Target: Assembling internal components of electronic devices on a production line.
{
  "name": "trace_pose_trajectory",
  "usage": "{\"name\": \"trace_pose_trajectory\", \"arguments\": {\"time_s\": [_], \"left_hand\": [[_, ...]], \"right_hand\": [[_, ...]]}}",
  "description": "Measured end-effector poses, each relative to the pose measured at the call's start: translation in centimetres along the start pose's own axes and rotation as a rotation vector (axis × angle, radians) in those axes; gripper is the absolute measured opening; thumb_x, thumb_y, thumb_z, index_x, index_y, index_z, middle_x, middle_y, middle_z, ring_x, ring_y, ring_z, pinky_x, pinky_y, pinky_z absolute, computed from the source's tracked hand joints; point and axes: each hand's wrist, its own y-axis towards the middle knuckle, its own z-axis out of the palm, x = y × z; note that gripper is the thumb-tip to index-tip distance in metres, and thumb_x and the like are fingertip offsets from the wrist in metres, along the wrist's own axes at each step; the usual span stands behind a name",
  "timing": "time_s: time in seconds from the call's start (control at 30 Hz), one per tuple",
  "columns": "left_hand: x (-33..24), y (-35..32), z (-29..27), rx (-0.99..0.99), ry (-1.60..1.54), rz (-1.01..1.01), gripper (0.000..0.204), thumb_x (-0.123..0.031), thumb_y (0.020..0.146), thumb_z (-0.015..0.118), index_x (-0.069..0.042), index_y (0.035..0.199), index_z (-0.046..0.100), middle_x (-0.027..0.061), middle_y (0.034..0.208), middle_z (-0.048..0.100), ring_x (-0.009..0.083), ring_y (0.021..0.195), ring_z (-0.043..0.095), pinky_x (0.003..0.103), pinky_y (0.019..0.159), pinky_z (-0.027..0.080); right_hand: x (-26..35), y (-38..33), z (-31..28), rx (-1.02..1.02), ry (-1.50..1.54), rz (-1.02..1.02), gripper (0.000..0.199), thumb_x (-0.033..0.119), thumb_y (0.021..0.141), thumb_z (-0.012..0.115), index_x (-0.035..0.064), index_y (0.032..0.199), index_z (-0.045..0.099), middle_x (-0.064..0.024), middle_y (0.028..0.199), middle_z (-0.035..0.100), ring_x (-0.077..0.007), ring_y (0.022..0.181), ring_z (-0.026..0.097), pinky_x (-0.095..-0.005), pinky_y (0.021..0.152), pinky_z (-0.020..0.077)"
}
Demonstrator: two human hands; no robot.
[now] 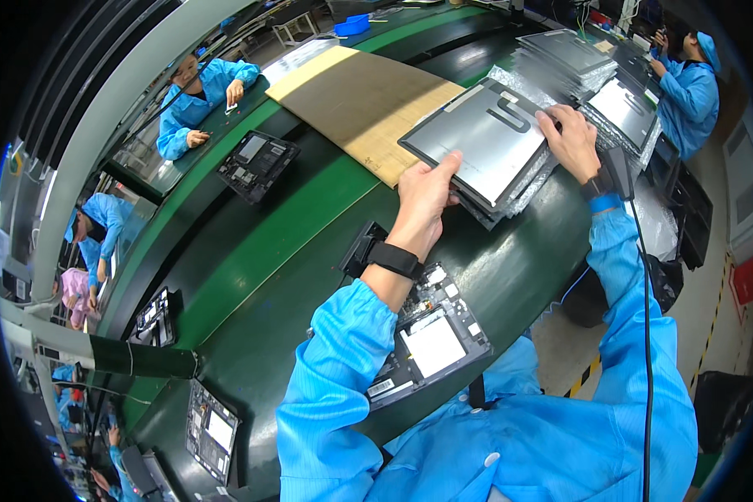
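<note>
A flat silver LCD panel [481, 142] with a dark curved strip on its back lies tilted on a stack of similar panels and bubble wrap [531, 186]. My left hand [425, 197] grips its near left corner, thumb on top and fingers underneath, partly hidden. My right hand [571, 142] holds the right edge with bent fingers. Below my left forearm, partly covered by it, sits an opened laptop base [443, 341] with bare boards and a white rectangle. A small black device [361, 249] stands beside my left wrist.
A brown board [351, 100] lies beyond the panel. More wrapped panels [569, 52] are piled at the far right. Other opened laptop bases [258, 163] rest along the green line at left. A co-worker [201, 100] sits across; another person [690, 88] stands right. A black cable [647, 335] hangs over my right arm.
</note>
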Motion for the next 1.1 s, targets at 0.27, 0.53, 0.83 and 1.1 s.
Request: {"name": "trace_pose_trajectory", "arguments": {"time_s": [0.27,0.53,0.83,1.1], "left_hand": [[1.4,-5.3,-11.5,-0.140,-0.488,-0.007,0.019,-0.011,0.092,0.076,-0.003,0.107,0.071,0.0057,0.103,0.074,0.0171,0.090,0.072,0.031,0.081,0.060],[4.0,-18.0,-21.0,-0.184,0.593,0.535,0.087,-0.062,0.095,0.061,0.008,0.144,0.052,0.0225,0.151,0.051,0.0351,0.141,0.048,0.046,0.123,0.029],[2.4,-19.5,-17.2,-0.372,-0.282,0.042,0.038,-0.019,0.098,0.067,-0.002,0.131,0.059,0.0123,0.123,0.066,0.0215,0.113,0.064,0.036,0.103,0.051],[2.9,-20.6,-15.2,-0.511,-0.167,-0.028,0.041,-0.009,0.094,0.063,0.003,0.134,0.057,0.0132,0.121,0.069,0.0233,0.109,0.068,0.036,0.098,0.054]], "right_hand": [[1.0,-1.1,1.1,-0.085,-0.312,-0.083,0.042,0.046,0.100,0.059,0.0078,0.113,0.070,-0.0130,0.134,0.062,-0.0316,0.131,0.053,-0.0572,0.101,0.0396],[-3.9,-4.6,-2.1,-0.463,0.047,-0.210,0.015,0.016,0.093,0.069,0.0028,0.099,0.068,-0.0158,0.098,0.070,-0.0370,0.091,0.068,-0.0440,0.080,0.0535],[-37.7,-20.1,-5.6,0.232,-0.729,0.843,0.033,0.033,0.087,0.072,0.0047,0.105,0.069,-0.0245,0.108,0.070,-0.0421,0.101,0.067,-0.0542,0.082,0.0533],[-53.2,-23.2,4.1,0.119,-0.401,-0.017,0.045,0.033,0.102,0.061,0.0056,0.137,0.062,-0.0246,0.133,0.065,-0.0418,0.118,0.063,-0.0485,0.105,0.0483]]}}
